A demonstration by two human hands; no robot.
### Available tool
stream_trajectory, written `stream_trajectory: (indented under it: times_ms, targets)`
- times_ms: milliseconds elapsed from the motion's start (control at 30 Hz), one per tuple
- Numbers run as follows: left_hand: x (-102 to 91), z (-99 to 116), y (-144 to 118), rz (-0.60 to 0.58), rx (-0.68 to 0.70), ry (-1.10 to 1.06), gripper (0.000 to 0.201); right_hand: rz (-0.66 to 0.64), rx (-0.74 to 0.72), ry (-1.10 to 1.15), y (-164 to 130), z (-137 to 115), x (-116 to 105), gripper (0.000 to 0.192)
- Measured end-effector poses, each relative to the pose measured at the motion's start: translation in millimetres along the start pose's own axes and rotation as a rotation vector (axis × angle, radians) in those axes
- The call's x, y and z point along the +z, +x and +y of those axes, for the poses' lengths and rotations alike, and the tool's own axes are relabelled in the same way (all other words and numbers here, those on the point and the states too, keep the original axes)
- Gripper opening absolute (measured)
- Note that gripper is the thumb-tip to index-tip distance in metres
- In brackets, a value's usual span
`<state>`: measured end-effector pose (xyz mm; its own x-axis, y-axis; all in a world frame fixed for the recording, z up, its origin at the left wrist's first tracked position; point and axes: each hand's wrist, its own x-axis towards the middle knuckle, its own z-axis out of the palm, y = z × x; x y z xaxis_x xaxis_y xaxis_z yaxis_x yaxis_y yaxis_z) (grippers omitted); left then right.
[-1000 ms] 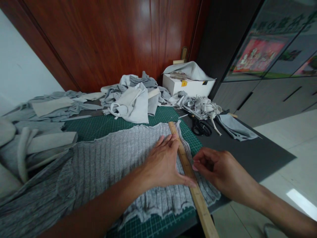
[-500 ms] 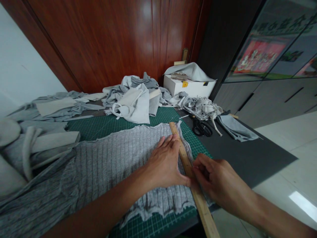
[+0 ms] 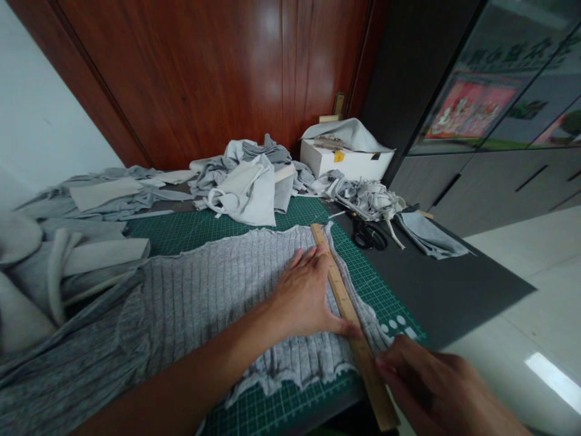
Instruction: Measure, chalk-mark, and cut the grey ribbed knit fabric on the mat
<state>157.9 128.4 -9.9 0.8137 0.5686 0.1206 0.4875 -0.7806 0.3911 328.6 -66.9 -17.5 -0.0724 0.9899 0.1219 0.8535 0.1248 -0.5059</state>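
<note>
Since the earlier frame my right hand (image 3: 436, 387) has drawn back along the wooden ruler (image 3: 349, 315) to its near end, fingers curled by the ruler's edge; whether it grips anything I cannot tell; my left hand (image 3: 308, 297) stays flat and open, palm down on the grey ribbed fabric (image 3: 218, 290), thumb and fingertips against the ruler; the ruler lies slantwise across the fabric's right edge on the green cutting mat (image 3: 190, 227); black scissors (image 3: 368, 233) lie well apart, beside a heap of fabric strips (image 3: 370, 197)
</note>
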Motion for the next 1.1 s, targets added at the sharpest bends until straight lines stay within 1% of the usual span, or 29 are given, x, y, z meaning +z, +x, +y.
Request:
stream_trajectory:
  times_ms: [67,133,233,333,433,500,533,633,667,733,800,833,900,933,1033,1067,1100]
  targets:
    - [0.6,0,0,0.007,0.010,0.006,0.143,-0.034,0.008,0.007,1,-1,-5,0.028]
    - [1.7,-1,0,0.016,0.016,-0.001,0.144,-0.042,0.034,0.027,7,-4,-12,0.030]
    - [2.8,-1,0,0.022,0.012,-0.009,0.145,0.033,0.063,0.088,23,-8,-18,0.031]
    - [2.2,0,0,0.007,-0.001,-0.005,0.145,0.094,0.062,0.144,38,-10,-18,0.029]
    - [0.6,1,-1,-0.003,-0.007,-0.007,0.144,0.122,0.050,0.147,48,-8,-17,0.027]
    - [-0.4,1,-1,-0.004,0.003,-0.005,0.143,0.163,0.055,0.157,56,-4,-20,0.022]
    - [-0.8,1,-2,0.000,0.015,-0.003,0.138,0.190,0.068,0.185,61,-1,-22,0.019]
    - [-1.5,0,-3,0.012,0.057,0.014,0.117,0.268,0.142,0.364,84,9,-30,0.035]
    - [-1.5,0,-4,0.018,0.071,0.019,0.111,0.283,0.162,0.433,92,11,-32,0.037]
    - [-1.2,-1,-4,0.028,0.094,0.018,0.105,0.311,0.156,0.564,105,13,-33,0.037]
    - [-1.2,-1,-5,0.032,0.113,0.001,0.101,0.309,0.114,0.617,111,11,-31,0.036]
    - [-1.6,-2,-6,0.030,0.124,-0.011,0.098,0.300,0.087,0.599,110,10,-29,0.035]
    - [-3.9,-2,-7,0.012,0.146,-0.033,0.089,0.275,0.039,0.491,106,10,-27,0.031]
    - [-5.8,-1,-8,-0.004,0.161,-0.039,0.079,0.270,0.024,0.430,103,11,-26,0.030]
    - [-13.4,0,-12,-0.079,0.213,-0.035,0.032,0.266,0.016,0.318,94,16,-28,0.030]
    - [-16.0,1,-13,-0.104,0.233,-0.022,0.030,0.262,0.020,0.300,92,17,-30,0.029]
    - [-18.3,2,-14,-0.124,0.256,-0.001,0.039,0.255,0.022,0.277,90,17,-31,0.028]
